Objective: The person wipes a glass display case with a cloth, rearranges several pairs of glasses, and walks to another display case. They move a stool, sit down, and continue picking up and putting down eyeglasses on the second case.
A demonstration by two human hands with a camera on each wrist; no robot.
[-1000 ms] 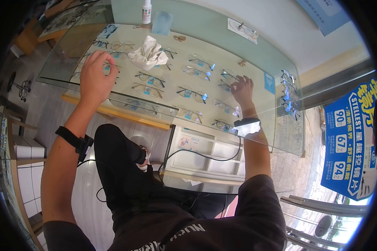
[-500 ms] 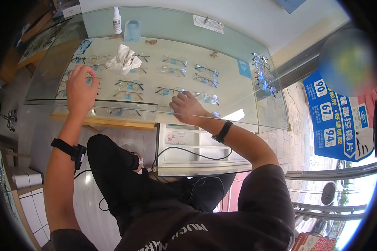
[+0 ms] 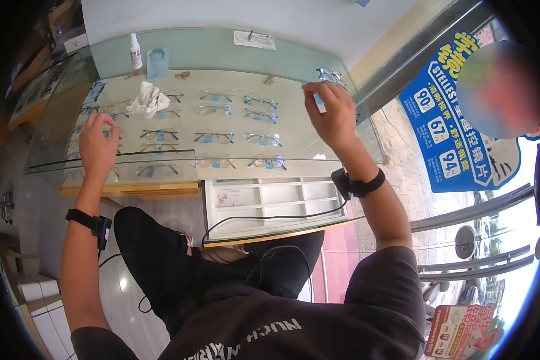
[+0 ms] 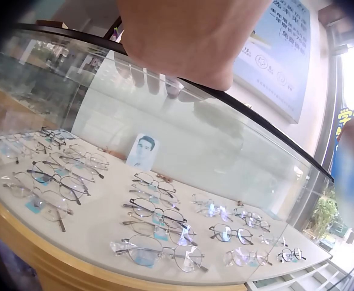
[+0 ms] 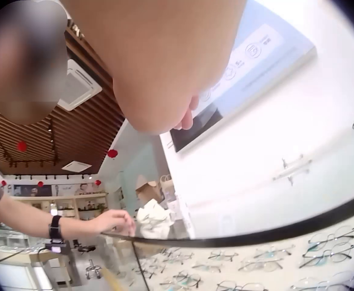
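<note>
The person is leaning over a glass counter top (image 3: 54, 141), and the left hand (image 3: 96, 144) is lying flat on it with its fingers spread and straight, most likely bracing the body's weight. Beyond those fingertips a crumpled white cloth (image 3: 144, 101) is sitting among the rows of frames (image 3: 213, 137), which are lying under the glass with blue tags, probably so each can be read at a glance. The right hand (image 3: 333, 117) is hanging raised at the counter's far right corner, thumb and fingers curling toward each other. A pair of glasses (image 3: 329, 74) is showing just above those fingertips, but I cannot tell whether they are pinching it or only hovering close. The right wrist view is showing only the palm. A spray bottle (image 3: 136, 51) is standing at the counter's back edge, well beyond the left fingers.
</note>
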